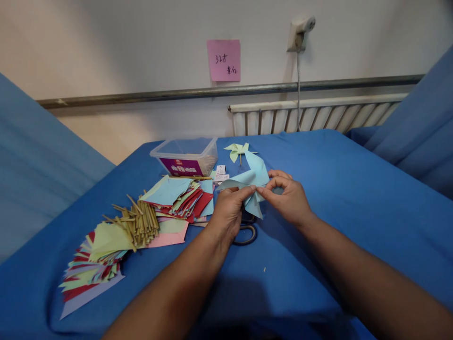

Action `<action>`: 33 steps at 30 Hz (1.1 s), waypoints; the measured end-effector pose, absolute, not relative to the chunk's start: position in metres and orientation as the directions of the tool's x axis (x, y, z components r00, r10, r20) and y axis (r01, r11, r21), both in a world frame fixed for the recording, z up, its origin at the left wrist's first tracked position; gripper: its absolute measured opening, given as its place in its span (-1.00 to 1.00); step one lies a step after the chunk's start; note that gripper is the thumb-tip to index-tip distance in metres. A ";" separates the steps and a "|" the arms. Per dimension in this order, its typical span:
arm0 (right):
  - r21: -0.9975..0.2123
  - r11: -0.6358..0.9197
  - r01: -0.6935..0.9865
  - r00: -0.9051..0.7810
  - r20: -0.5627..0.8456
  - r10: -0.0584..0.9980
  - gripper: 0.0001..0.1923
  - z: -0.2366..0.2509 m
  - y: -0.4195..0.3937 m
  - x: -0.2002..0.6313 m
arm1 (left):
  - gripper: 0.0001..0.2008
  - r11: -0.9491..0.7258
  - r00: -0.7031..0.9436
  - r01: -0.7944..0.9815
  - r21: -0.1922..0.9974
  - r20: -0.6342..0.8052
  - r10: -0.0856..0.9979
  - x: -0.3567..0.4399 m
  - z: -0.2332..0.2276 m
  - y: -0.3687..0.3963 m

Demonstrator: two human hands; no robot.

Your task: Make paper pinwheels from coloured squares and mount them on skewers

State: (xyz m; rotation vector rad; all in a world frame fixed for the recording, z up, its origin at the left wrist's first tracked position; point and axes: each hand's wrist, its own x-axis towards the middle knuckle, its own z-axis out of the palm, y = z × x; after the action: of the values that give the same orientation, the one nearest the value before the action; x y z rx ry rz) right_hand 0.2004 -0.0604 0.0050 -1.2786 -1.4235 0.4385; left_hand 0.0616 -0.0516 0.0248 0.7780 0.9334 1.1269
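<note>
A light blue paper pinwheel (257, 169) is held up over the middle of the table, its blades folded toward the centre. My left hand (229, 210) pinches it near the centre with the thumb on top. From the other side, my right hand (288, 196) has thumb and forefinger closed at the same centre; anything small between those fingertips is hidden. Beneath the hands lies a pair of scissors (246, 234), mostly covered, with one dark handle loop showing. A finished pale green pinwheel (239, 151) on a stick lies just behind the blue one.
Left of my hands are stacked coloured paper squares (173, 191), a heap of short sticks (141, 222) and a fanned paper pile (95, 269). Behind them stand a clear plastic box (187, 156) and small white boxes (221, 174). A blue cloth (354, 212) covers the table.
</note>
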 end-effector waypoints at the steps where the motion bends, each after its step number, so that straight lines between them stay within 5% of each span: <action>1: -0.828 0.345 0.442 0.205 0.468 0.860 -0.77 0.005 -0.060 0.200 | -0.81 0.261 0.155 -0.389 0.884 -0.216 0.964 0.061 0.025 -0.052; 33: -0.862 0.337 0.378 0.187 0.428 0.884 -0.80 0.006 -0.060 0.202 | -0.77 0.270 0.150 -0.370 0.889 -0.229 0.962 0.060 0.022 -0.051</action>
State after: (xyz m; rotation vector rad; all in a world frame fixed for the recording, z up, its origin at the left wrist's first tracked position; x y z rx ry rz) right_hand 0.2018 -0.0603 0.0065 -1.2481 -1.4053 0.5331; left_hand 0.0603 -0.0509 0.0223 0.7830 0.9572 1.1119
